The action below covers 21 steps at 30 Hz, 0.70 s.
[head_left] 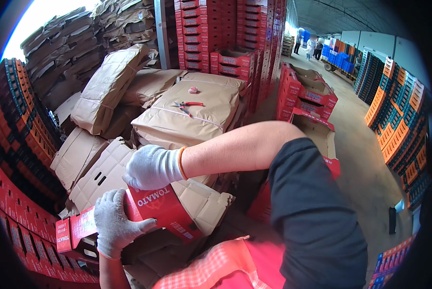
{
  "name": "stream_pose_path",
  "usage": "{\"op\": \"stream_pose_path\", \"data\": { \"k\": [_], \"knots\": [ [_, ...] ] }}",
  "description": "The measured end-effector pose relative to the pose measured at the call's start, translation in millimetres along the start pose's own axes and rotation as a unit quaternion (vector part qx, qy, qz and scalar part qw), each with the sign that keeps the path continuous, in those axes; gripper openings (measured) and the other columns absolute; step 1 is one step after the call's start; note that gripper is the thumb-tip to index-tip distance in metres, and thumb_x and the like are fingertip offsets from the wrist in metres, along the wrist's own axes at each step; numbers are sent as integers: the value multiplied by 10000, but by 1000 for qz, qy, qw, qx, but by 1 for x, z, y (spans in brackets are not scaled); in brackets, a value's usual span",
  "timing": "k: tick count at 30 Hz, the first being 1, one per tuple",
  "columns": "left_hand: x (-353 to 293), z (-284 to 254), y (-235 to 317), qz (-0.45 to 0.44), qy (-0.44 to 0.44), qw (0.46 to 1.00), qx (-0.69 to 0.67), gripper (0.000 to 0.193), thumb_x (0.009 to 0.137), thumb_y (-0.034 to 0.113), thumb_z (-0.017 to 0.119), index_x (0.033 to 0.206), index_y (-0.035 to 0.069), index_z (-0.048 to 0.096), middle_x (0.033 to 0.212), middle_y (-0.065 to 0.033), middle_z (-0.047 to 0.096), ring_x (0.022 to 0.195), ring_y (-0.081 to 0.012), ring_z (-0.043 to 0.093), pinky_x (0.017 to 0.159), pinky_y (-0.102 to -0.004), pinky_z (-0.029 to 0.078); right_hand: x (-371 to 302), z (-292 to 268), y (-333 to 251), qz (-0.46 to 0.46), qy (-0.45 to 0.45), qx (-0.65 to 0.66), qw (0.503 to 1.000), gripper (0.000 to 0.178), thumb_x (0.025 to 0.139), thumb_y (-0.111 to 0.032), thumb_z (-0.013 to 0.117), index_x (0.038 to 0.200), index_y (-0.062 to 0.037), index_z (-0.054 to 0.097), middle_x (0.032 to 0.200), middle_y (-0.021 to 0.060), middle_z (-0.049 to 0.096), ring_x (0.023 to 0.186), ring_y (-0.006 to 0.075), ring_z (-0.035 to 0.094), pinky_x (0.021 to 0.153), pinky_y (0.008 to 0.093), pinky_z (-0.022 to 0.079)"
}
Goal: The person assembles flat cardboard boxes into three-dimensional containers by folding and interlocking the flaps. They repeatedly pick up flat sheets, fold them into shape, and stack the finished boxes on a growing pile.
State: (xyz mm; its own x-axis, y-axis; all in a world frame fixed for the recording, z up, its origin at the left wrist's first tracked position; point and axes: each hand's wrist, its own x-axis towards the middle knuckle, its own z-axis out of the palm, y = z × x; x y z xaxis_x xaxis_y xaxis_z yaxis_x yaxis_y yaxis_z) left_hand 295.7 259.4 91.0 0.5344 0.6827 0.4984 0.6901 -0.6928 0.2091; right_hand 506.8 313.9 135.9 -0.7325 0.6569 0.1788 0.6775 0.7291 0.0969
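The red carton [155,209] is lying tilted just below where the two hands are meeting, its printed side facing up, a brown flap [204,202] sticking out at its three o'clock. From here it looks as if the person is working the carton into shape, walls being pressed and folded; that is my reading. The next move, I'd judge, is calling for a firm left hold while the right hand is pushing the upper edge into place.

The left hand [117,224], gloved in grey, is sitting at the carton's eight o'clock; its fingers are lying together, curling over the end, and the thumb is stretching along the red side, so it is clamping the carton. Its forearm is rising from the lower edge. The right hand [151,166], also gloved, is bearing down at twelve o'clock, knuckles up and balled; its fingertips are hidden, so I can't tell whether they are pinching the edge. That arm is reaching across from three o'clock, elbow raised and bent, in a dark sleeve [317,207].

Farther out, a slotted cardboard sheet [100,178] is leaning at ten o'clock. At one o'clock a paper-wrapped bundle [216,98] is carrying red-handled shears [192,104] and a small round reddish thing [193,90]. Red trays [290,91] are standing stacked at two o'clock.
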Motion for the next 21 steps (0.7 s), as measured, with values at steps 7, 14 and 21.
{"op": "stream_pose_path", "data": {
  "k": [7,14,21],
  "knots": [
    [-21,8,14,-5,38,999,33,893,497,674,812,1027,-7,580,933,-152,559,888,-348,548,847,-453,435,23,24,-25,-10,44,-17,999,299,827,-295,575,796,-26,702,727,189,691,703,364,699,616,463,538],
    [-33,9,12,-41,94,954,-283,1087,789,595,734,1546,-11,240,1507,-188,420,1346,-273,444,1155,-422,296,32,23,-39,156,67,136,976,328,839,-341,592,912,-56,738,827,189,712,798,382,692,744,461,551],
    [-72,18,-31,-19,206,897,-390,686,1036,478,347,1419,-86,421,1395,-219,524,1265,-318,529,1098,-433,372,16,15,-87,65,-33,205,976,597,680,-322,719,1230,-106,636,1077,180,671,991,357,662,853,432,535]
  ]
}}
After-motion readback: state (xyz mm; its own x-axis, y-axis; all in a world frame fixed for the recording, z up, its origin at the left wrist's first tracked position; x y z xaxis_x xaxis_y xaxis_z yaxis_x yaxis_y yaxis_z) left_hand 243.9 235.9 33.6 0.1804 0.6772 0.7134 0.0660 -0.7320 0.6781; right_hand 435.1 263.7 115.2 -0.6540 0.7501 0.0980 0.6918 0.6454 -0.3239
